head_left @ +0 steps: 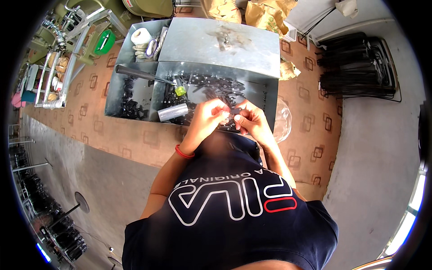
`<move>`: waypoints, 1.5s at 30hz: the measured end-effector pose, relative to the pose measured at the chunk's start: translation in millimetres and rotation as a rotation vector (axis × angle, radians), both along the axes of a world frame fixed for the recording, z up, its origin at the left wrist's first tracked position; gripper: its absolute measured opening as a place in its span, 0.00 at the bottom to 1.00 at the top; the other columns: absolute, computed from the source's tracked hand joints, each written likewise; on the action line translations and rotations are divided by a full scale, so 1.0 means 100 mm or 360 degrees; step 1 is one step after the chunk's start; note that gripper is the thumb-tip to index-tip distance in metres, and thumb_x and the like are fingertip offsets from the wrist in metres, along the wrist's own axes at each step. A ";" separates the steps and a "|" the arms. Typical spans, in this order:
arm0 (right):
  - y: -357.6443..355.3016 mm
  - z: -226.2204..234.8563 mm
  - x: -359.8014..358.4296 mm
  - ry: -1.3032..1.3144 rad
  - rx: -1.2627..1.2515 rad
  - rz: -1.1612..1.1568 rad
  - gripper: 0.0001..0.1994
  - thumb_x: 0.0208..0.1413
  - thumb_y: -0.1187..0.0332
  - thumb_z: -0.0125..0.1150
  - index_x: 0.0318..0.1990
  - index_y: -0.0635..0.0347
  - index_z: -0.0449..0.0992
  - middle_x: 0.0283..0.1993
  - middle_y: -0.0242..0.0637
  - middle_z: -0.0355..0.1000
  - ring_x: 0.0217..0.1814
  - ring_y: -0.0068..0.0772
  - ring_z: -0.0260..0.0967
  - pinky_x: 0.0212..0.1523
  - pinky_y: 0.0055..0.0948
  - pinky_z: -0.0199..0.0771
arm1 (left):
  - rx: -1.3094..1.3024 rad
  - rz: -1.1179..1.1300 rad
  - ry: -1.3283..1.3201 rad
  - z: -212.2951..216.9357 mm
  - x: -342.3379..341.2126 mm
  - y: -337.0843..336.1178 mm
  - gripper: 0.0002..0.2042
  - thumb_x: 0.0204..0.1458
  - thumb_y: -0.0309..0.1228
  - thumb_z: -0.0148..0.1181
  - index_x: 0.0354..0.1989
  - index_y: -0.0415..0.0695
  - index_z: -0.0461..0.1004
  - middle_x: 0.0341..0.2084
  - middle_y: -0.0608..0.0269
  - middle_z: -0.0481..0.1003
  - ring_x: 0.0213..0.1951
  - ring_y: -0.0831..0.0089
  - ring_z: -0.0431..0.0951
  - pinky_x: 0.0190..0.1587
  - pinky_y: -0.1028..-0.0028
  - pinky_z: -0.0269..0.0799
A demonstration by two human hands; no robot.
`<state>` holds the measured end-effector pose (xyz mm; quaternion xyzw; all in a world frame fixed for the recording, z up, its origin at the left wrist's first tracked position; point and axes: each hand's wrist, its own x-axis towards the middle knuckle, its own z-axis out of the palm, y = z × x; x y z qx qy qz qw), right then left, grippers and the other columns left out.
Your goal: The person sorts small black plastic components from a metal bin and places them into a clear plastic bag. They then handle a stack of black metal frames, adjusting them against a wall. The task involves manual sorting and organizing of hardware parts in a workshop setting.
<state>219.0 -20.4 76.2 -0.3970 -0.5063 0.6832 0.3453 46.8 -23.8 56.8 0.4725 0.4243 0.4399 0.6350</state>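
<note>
Over a metal bin (255, 91), the right hand (254, 119) pinches a small dark piece (233, 111) at its fingertips; the left hand (208, 113) curls just beside it, grip unclear.

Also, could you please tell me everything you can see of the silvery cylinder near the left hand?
The silvery cylinder is smooth and shiny; whether it is metal or a wrapped roll is unclear. It lies on its side at a slant, its right end farther from the person, near the front of the grey metal box. Small black pieces lie close by. The left hand is to its right, not touching it.
</note>
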 end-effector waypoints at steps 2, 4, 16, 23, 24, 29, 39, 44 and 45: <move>0.00 0.01 0.01 0.0003 -0.0005 -0.0009 0.05 0.53 0.74 0.51 0.37 0.62 0.64 0.16 0.29 0.63 0.13 0.15 0.57 0.13 0.13 0.53 | -0.0062 0.0011 -0.0011 0.01 0.01 0.00 0.04 0.49 0.25 0.53 0.27 0.36 0.68 0.19 0.65 0.71 0.23 0.82 0.71 0.27 0.83 0.67; 0.01 0.03 0.02 0.0004 -0.0023 -0.0039 0.04 0.53 0.73 0.50 0.36 0.62 0.64 0.16 0.30 0.63 0.13 0.15 0.57 0.13 0.13 0.52 | -0.0130 0.0004 -0.0043 0.08 0.01 0.00 0.04 0.49 0.25 0.52 0.28 0.36 0.68 0.20 0.64 0.71 0.23 0.81 0.71 0.27 0.83 0.68; 0.03 0.11 -0.01 -0.0061 -0.0266 -0.0389 0.07 0.53 0.70 0.50 0.27 0.63 0.64 0.12 0.33 0.63 0.07 0.17 0.54 0.08 0.15 0.48 | 0.0366 -0.0183 0.0323 0.18 0.11 0.01 0.06 0.44 0.22 0.57 0.30 0.37 0.68 0.25 0.65 0.69 0.29 0.80 0.71 0.33 0.80 0.69; 0.02 0.11 -0.05 -0.0102 -0.0230 -0.0347 0.08 0.53 0.69 0.50 0.25 0.59 0.62 0.11 0.33 0.63 0.06 0.16 0.52 0.07 0.14 0.47 | 0.0785 -0.0052 0.0791 0.29 0.08 0.03 0.02 0.42 0.22 0.55 0.23 0.37 0.69 0.20 0.59 0.68 0.25 0.69 0.72 0.26 0.74 0.66; 0.02 0.12 -0.04 -0.0116 -0.0221 -0.0313 0.07 0.53 0.70 0.50 0.25 0.60 0.63 0.12 0.33 0.63 0.07 0.16 0.53 0.08 0.15 0.49 | 0.0754 -0.0042 0.0799 0.29 0.08 0.02 0.03 0.42 0.22 0.55 0.23 0.37 0.68 0.20 0.58 0.68 0.24 0.69 0.72 0.25 0.74 0.65; 0.01 0.14 -0.08 -0.0143 -0.0084 -0.0268 0.07 0.55 0.69 0.48 0.28 0.61 0.63 0.13 0.31 0.63 0.10 0.15 0.55 0.11 0.14 0.51 | 0.0561 0.0178 0.0621 0.20 0.14 -0.03 0.04 0.44 0.23 0.55 0.24 0.36 0.68 0.18 0.63 0.68 0.20 0.79 0.67 0.24 0.78 0.62; -0.07 0.01 -0.22 -0.0217 0.0212 -0.0440 0.07 0.57 0.68 0.46 0.30 0.61 0.61 0.14 0.28 0.62 0.13 0.13 0.54 0.12 0.14 0.54 | -0.0209 0.0332 -0.0156 0.04 0.16 -0.05 0.05 0.48 0.26 0.52 0.26 0.37 0.67 0.21 0.65 0.69 0.23 0.78 0.71 0.26 0.78 0.68; -0.10 0.01 -0.23 -0.0106 0.0103 -0.0492 0.06 0.57 0.69 0.46 0.31 0.60 0.61 0.15 0.28 0.62 0.13 0.12 0.54 0.12 0.13 0.54 | -0.0521 0.0210 -0.0479 -0.01 0.11 -0.04 0.06 0.52 0.29 0.48 0.27 0.41 0.67 0.24 0.67 0.69 0.29 0.78 0.72 0.34 0.79 0.71; -0.09 0.00 -0.23 -0.0084 0.0095 -0.0499 0.06 0.56 0.69 0.46 0.30 0.60 0.61 0.15 0.28 0.62 0.13 0.12 0.54 0.12 0.13 0.53 | -0.0520 0.0183 -0.0438 0.03 0.10 -0.04 0.05 0.52 0.29 0.49 0.27 0.41 0.67 0.24 0.67 0.69 0.29 0.78 0.71 0.34 0.79 0.70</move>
